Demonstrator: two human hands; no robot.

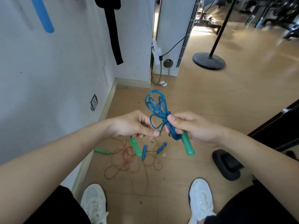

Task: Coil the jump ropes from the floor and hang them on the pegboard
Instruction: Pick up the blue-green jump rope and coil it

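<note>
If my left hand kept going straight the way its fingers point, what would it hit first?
Most likely the blue jump rope: the left hand points across at the strands bunched in the right hand, with that hand's thumb just behind. Both hands look about level.

Only one view exists, from a wide-angle camera worn on the person's head. It looks forward and steeply down, close over the bare forearms (53,152), to the light wooden floor (207,97). The white sneakers (200,199) reach its bottom edge. A white wall (56,70) fills the left, and the room recedes at upper right.
</note>
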